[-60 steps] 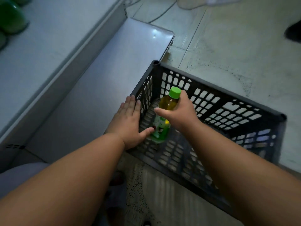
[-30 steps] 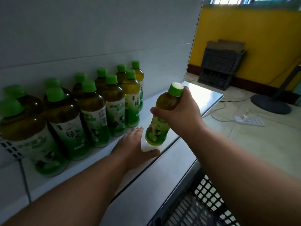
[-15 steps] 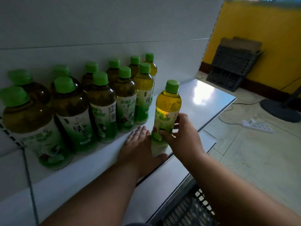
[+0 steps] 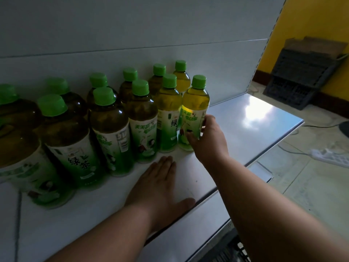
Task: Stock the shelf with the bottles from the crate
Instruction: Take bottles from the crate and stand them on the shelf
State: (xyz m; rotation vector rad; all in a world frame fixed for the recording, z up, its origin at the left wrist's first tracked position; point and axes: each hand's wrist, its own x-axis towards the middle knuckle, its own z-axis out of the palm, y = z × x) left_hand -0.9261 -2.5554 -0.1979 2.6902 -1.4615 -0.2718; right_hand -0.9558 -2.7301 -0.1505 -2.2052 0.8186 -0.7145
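Note:
A green-capped tea bottle (image 4: 195, 108) stands upright on the white shelf (image 4: 245, 133), at the right end of the front row. My right hand (image 4: 205, 140) grips its lower label, thumb in front and fingers round the right side. Several matching bottles (image 4: 111, 129) stand in two rows to its left. My left hand (image 4: 160, 188) lies flat on the shelf near its front edge, fingers straight. Only a dark corner of the crate (image 4: 234, 252) shows at the bottom.
The shelf's right part is bare and bright with reflected light. Beyond it on the tiled floor lie a white power strip (image 4: 330, 157) and cables. Stacked dark crates (image 4: 300, 80) lean against the yellow wall.
My right hand lifted the bottle out of the crate, set it on the shelf and slid it back against the front row. My left hand moved from the crate rim onto the shelf.

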